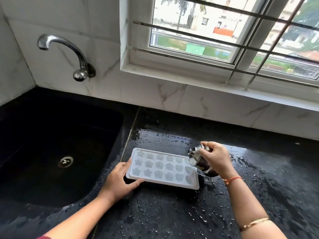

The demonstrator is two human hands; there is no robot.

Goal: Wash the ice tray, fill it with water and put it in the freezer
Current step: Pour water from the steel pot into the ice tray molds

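The right hand [214,159] covers much of the bottle [207,171] (its gold mark too small to read), and the left hand [119,180] hides the near-left corner of the ice tray [164,168]. Both forearms [82,216] run off the bottom edge.

Left hand [119,180] grips ice tray [164,168] end on wet counter [172,213]; right hand [215,159] holds steel-capped bottle [196,157] tilted over tray.

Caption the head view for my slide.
Left hand steadies the white ice tray on a wet counter; right hand tilts a flask toward it.
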